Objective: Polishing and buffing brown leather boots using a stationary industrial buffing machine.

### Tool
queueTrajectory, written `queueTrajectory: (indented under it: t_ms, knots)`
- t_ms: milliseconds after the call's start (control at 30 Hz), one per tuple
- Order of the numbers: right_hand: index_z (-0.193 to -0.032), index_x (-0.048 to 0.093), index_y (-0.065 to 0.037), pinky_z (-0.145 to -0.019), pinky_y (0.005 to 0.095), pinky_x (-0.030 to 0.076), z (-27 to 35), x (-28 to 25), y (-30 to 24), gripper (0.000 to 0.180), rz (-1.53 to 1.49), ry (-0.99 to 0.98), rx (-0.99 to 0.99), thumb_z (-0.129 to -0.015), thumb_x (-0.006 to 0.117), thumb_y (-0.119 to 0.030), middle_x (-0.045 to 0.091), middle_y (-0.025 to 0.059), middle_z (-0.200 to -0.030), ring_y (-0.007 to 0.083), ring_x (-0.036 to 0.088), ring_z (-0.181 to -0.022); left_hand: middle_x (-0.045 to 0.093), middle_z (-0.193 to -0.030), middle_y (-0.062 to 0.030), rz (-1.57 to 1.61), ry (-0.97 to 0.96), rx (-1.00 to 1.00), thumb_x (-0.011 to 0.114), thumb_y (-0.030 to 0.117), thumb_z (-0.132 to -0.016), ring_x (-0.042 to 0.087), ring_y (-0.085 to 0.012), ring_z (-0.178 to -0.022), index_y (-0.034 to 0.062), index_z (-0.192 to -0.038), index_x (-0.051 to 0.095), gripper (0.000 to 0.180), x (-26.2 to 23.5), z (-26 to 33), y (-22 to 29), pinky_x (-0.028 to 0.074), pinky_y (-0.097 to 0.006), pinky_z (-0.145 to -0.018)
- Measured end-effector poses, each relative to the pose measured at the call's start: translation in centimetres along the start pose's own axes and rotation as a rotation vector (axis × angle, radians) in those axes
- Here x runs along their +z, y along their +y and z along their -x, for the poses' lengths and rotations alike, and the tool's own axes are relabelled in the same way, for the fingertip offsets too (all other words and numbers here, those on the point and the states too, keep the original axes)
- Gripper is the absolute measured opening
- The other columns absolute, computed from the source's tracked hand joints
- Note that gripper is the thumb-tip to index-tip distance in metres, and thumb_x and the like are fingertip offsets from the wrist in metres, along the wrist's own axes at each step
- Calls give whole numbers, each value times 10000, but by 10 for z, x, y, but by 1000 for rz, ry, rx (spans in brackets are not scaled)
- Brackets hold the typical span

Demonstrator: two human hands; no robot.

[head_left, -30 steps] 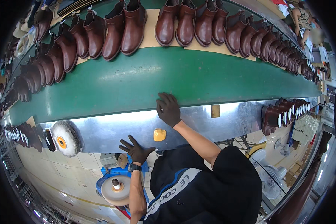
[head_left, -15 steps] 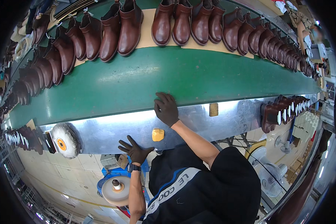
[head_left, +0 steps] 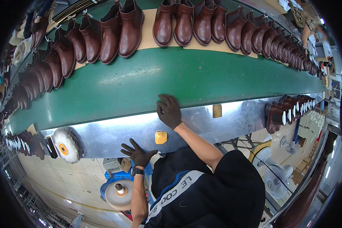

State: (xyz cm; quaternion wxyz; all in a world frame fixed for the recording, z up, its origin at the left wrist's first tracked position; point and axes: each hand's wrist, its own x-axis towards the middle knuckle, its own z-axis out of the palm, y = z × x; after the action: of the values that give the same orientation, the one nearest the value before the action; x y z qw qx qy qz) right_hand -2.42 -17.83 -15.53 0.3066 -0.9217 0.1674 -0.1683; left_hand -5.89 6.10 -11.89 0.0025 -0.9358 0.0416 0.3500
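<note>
My left hand (head_left: 138, 153), in a dark glove, has its fingers spread at the near edge of the metal ledge (head_left: 114, 138) and holds nothing. My right hand (head_left: 169, 112), gloved alike, lies across the seam between the ledge and the green surface (head_left: 140, 81), fingers stretched forward with nothing in its grasp. A yellow block (head_left: 161, 137) sits on the ledge between my hands. Beyond my right hand, to the right, lies a small brown-olive block (head_left: 217, 111).
Brown ankle boots (head_left: 129, 32) line the far side on tan cardboard. More boots (head_left: 274, 116) stand at the ledge's right end. A fluffy buffing wheel (head_left: 67, 144) rests at the left. Below are another wheel (head_left: 114, 195) on a blue machine and a standing fan (head_left: 276, 180).
The view has turned very slightly, so the far boots appear a little further left. Both hands keep their place and pose.
</note>
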Motion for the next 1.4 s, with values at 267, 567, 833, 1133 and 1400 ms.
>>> queueTrajectory:
  t_ms: [267,567,833,1133,1400]
  knots:
    - [-813,577,-69,-922,428,376,2,1,0,90,13,19,-2,-728,588,-94,556,88,-1074,263,515,-1034,-203,-1360,-380,68,-35,-19,789,643,-361,-217,-581,-1225,71,-1417,-57,1468,-2,-1,1,21,-662,-987]
    - [-825,586,-66,-896,426,391,0,1,1,110,16,22,-10,-716,592,-83,557,94,-1069,275,517,-1022,-183,-1364,-385,64,39,40,770,670,-376,-199,-595,-1221,68,-1417,-47,1454,0,1,-1,33,-664,-984]
    - [-993,583,-26,-827,411,443,-67,16,-3,298,-329,140,27,-726,652,-140,572,160,-1018,322,545,-949,-143,-1326,-449,51,43,66,743,696,-392,-189,-579,-1236,17,-1410,-10,1436,2,-2,0,-48,-646,-991]
    - [-1091,556,4,-761,338,484,-223,56,-2,440,-429,194,206,-723,674,-207,592,162,-1023,275,597,-881,-148,-1339,-432,87,70,82,772,650,-408,-189,-593,-1226,36,-1413,7,1404,7,2,-3,-25,-659,-987]
    - [-1136,484,34,-861,438,418,-230,54,-19,597,-336,302,429,-643,670,-245,546,259,-1029,401,515,-975,-139,-1343,-430,136,-4,24,782,641,-393,-166,-599,-1229,38,-1411,32,1401,-1,3,1,8,-651,-998]
